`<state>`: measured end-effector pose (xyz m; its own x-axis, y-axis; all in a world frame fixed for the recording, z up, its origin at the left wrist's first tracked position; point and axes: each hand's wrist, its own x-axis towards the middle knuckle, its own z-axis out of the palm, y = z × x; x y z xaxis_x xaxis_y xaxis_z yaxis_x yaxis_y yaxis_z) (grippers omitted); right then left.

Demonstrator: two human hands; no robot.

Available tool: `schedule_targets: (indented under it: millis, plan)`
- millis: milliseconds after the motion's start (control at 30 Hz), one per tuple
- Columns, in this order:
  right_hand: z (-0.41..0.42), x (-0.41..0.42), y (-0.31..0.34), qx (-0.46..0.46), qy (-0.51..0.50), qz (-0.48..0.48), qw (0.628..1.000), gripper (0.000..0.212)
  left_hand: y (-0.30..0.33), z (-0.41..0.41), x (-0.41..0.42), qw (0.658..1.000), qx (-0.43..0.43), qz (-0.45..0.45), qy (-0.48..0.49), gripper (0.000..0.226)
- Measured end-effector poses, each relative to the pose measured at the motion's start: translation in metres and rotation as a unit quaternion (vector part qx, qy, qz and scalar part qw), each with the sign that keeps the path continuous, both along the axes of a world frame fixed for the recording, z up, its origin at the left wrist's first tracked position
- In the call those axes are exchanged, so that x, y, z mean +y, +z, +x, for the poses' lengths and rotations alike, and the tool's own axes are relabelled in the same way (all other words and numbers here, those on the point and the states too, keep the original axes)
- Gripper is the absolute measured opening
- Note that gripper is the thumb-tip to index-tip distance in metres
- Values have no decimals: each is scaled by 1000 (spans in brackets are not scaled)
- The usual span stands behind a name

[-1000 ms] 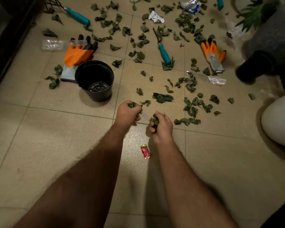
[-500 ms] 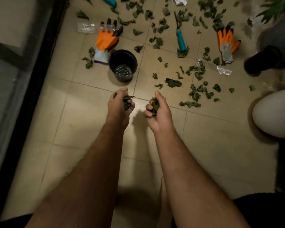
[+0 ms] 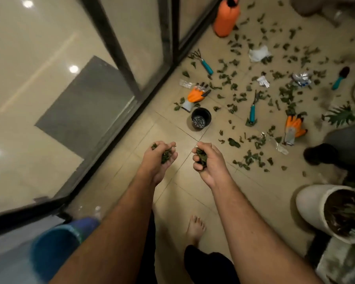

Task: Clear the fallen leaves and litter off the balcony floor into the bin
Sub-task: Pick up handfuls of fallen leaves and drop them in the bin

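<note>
A person stands barefoot on a tiled balcony floor [image 3: 115,175], both arms held out, each fist closed around a clump of fallen leaves. The left hand [image 3: 161,160] is curled about a green wad [image 3: 166,155] with a few leaf tips poking out by the fingers; the right hand [image 3: 210,162] clasps a second bunch [image 3: 201,155] against the palm. A blue bin [image 3: 55,249] sits at the near left, beside the glass door frame and partly hidden under the left forearm, well apart from both hands.

The leaves look light, limp and crumpled, likely to slip out of a loose fist or drift when released, so a gathered, cupped hold from underneath seems the safest way to carry them. Many more leaves [image 3: 250,158] lie scattered across the floor to the far right, mixed with a crumpled white paper [image 3: 258,53], clear wrappers [image 3: 280,148], orange work gloves [image 3: 195,96], teal-handled garden tools [image 3: 252,112] and a small black pot [image 3: 201,119]. Most of the clearing appears yet to be done.
</note>
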<state>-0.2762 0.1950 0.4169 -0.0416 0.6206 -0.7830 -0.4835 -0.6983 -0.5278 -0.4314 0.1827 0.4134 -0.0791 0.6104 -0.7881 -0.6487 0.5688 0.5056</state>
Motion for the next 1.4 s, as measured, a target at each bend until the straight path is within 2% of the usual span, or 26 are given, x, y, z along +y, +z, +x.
schedule_targets:
  millis: [133, 300, 533, 700, 900, 1100, 1267, 1333, 1400]
  plan:
    - [-26, -14, 36, -17, 100, 27, 995, 23, 39, -29, -48, 996, -5, -12, 88, 20]
    - [-83, -53, 48, -43, 208, 18, 977, 25, 48, -78, -126, 984, -16, -10, 180, 15]
    - [-194, -140, 8, -62, 368, -7, 928, 16, 3, -168, -259, 950, 22, -85, 298, 6]
    - [-274, -215, -35, -66, 446, -33, 892, 14, -33, -235, -341, 915, 43, -152, 370, 5]
    - [-352, -294, -103, -71, 494, -74, 863, 17, -103, -291, -414, 883, 79, -210, 413, 24]
    - [-401, -338, -162, -102, 524, -88, 841, 15, -162, -322, -442, 862, 75, -242, 438, 40]
    - [-431, -355, -187, -130, 507, -117, 844, 14, -196, -341, -461, 858, 18, -224, 462, 75]
    - [-442, -359, -190, -122, 499, -132, 848, 23, -201, -348, -468, 868, -8, -204, 453, 86]
    - [-445, -363, -193, -105, 499, -149, 847, 42, -202, -353, -475, 876, -12, -201, 437, 96]
